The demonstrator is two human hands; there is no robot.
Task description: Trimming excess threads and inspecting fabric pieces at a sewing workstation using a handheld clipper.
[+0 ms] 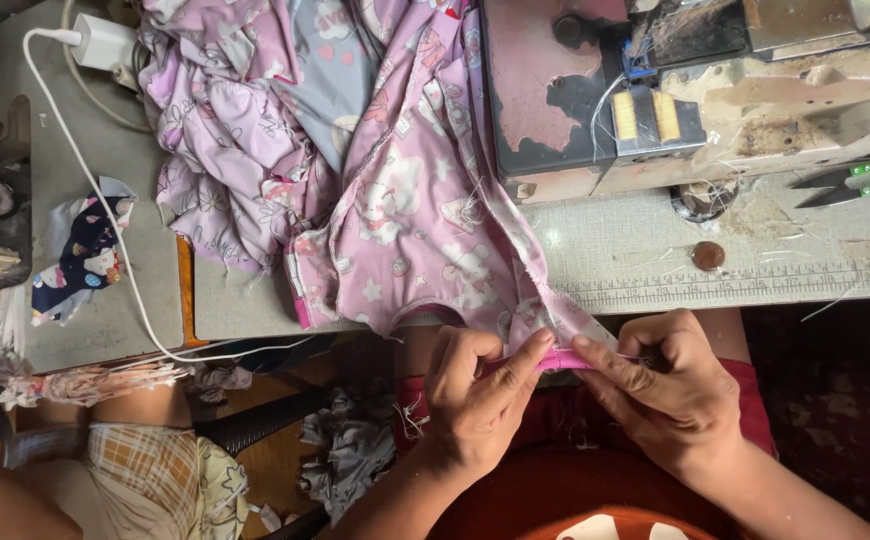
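Below the tabletop (655, 255) edge, left hand (475, 400) and right hand (670, 385) both pinched shut on a bright pink trim (561, 359) along the hem of pink printed fabric (405, 210). Farther up, fabric heaped beside a worn sewing machine (695, 90); green-handled snips (855, 182) at right.
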